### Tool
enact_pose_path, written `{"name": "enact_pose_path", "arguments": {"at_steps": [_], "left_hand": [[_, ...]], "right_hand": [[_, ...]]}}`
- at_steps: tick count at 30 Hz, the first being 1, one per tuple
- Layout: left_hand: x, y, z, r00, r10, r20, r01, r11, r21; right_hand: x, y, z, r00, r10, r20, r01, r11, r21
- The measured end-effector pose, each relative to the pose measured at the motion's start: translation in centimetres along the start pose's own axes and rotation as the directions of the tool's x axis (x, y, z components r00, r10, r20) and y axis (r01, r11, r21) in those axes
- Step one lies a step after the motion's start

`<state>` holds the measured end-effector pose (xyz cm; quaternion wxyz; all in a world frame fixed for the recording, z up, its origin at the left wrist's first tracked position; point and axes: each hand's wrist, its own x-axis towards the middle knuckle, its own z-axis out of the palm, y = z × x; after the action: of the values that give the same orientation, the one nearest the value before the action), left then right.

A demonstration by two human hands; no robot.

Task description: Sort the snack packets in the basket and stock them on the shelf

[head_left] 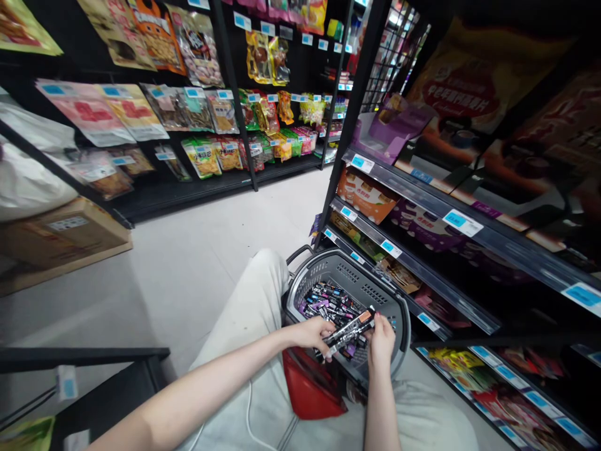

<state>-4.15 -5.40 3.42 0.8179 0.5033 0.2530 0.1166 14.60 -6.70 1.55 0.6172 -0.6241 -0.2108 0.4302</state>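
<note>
My left hand is closed on the near end of some slim black-and-silver stick packets, thumb and fingers around them. At their far end, my right hand pinches the same packets, where an orange-brown patch shows. Both hands are over a grey plastic shopping basket with slotted walls. Inside it lies a loose heap of similar small packets, dark with purple, blue and orange bits. The print on them is too small to read, and my fingers hide part of the held ones.
Close on the right stands a shelf rack with boxed and bagged snacks. Hanging snack bags line the far shelves. A cardboard box sits on the floor at left. Below the basket is a red object between my legs.
</note>
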Motion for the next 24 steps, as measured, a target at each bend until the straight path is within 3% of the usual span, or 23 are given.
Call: {"name": "enact_pose_path", "arguments": {"at_steps": [3,6,8,11,19,22,24], "left_hand": [[0.2,0.5,-0.7,0.976,0.022,-0.216,-0.039,0.996,-0.074],[0.5,0.7,-1.8,0.876,0.041,-0.481,-0.144,0.973,-0.18],[0.6,0.7,-2.5,0.815,0.065,-0.576,-0.221,0.954,-0.205],[0.4,0.8,-3.1,0.776,0.104,-0.623,-0.284,0.938,-0.198],[0.2,1.3,-2.9,0.765,0.128,-0.631,-0.297,0.94,-0.17],[0.4,0.6,-3.4,0.737,0.125,-0.665,-0.199,0.979,-0.035],[0.5,0.0,-3.8,0.723,0.148,-0.675,-0.054,0.986,0.158]], "right_hand": [[0.6,-1.4,-1.7,0.995,0.071,0.076,-0.071,0.997,-0.005],[0.8,-2.4,-2.9,0.983,0.107,0.15,-0.11,0.994,0.014],[0.7,-2.8,-3.2,0.967,0.143,0.209,-0.144,0.99,-0.008],[0.5,-2.8,-3.1,0.95,0.186,0.249,-0.181,0.982,-0.044],[0.0,-2.8,-2.8,0.904,0.237,0.357,-0.232,0.971,-0.057],[0.6,-2.6,-3.3,0.932,0.219,0.289,-0.18,0.971,-0.157],[1.3,-2.2,-4.1,0.964,0.193,0.181,-0.115,0.922,-0.369]]}}
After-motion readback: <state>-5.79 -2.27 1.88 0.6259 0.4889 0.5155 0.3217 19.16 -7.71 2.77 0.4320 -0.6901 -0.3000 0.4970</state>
